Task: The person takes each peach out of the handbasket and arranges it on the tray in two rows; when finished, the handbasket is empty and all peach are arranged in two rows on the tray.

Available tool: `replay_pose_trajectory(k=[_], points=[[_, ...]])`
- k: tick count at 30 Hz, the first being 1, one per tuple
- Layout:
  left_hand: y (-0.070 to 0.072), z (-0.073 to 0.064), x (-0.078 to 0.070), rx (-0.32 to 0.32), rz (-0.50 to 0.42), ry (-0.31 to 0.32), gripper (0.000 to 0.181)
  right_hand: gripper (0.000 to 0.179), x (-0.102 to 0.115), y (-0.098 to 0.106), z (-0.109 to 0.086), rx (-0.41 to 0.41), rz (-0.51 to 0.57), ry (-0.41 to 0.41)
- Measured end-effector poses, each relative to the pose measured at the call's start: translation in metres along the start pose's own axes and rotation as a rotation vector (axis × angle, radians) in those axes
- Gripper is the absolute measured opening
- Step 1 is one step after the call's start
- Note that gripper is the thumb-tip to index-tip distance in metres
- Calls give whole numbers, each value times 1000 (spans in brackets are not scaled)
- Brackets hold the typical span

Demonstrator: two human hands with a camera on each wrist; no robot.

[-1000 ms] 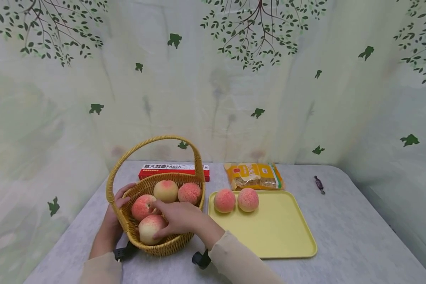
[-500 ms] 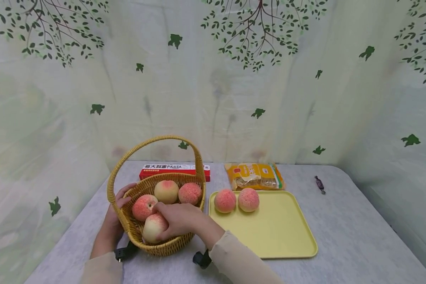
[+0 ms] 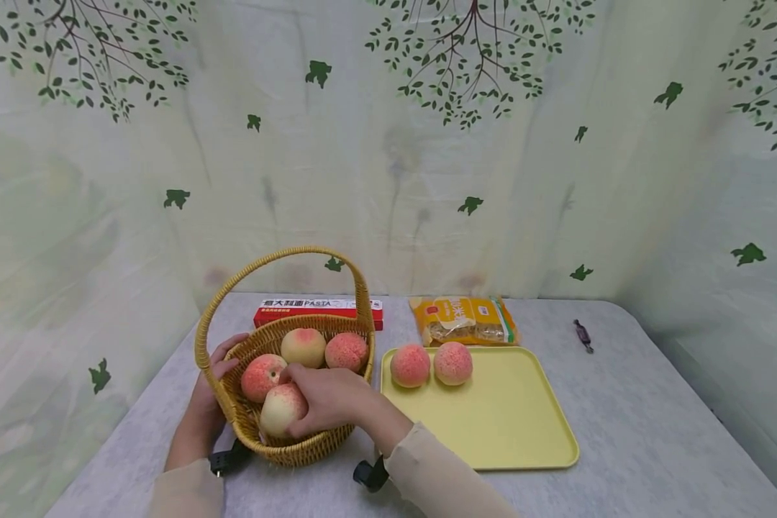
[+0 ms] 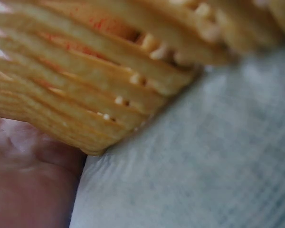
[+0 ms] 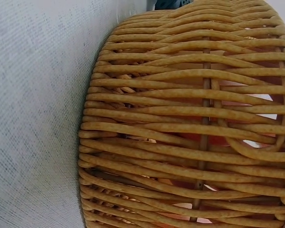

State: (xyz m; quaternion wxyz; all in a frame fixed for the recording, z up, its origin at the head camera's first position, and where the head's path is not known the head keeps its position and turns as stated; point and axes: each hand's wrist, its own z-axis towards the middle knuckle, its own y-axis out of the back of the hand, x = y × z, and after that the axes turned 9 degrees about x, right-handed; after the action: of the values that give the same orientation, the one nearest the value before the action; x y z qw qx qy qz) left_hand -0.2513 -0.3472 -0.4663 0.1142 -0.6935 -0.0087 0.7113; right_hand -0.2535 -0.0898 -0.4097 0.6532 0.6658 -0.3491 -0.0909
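Note:
My right hand (image 3: 330, 397) reaches into a woven wicker basket (image 3: 304, 455) and grips a pale peach (image 3: 282, 410) near its front. Inside the basket beside it lie a redder peach (image 3: 261, 378), a yellowish peach (image 3: 303, 349) and a pink peach (image 3: 346, 352). At the basket's left side my left hand (image 3: 208, 392) holds the rim, its fingertips over the edge. The left wrist view has the palm (image 4: 28, 180) against the wicker wall (image 4: 76, 90). From the right wrist only the wicker side (image 5: 190, 114) shows clearly; the right hand's fingers are hidden there.
Right of the basket lies a yellow tray (image 3: 492, 424) bearing two pink peaches (image 3: 410, 366). Behind stand a red and white pasta box (image 3: 317, 311) and an orange food packet (image 3: 464, 321). A small dark wrapped item (image 3: 583, 337) lies far right. The basket's tall handle (image 3: 278, 255) arches overhead.
My right hand has closed round the pale peach and shifted it slightly up and to the right within the basket. The left hand stays at the rim.

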Motion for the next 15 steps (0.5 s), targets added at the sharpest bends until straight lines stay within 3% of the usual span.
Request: replay_pose_trajectory(k=[4,15], points=[[0,0,0,-1,-1,2,42,67,0,-1,-2,-26,21,28],[3,2,0,20,1,-1,44,68,-1,-2,-7,-90,-65,78]])
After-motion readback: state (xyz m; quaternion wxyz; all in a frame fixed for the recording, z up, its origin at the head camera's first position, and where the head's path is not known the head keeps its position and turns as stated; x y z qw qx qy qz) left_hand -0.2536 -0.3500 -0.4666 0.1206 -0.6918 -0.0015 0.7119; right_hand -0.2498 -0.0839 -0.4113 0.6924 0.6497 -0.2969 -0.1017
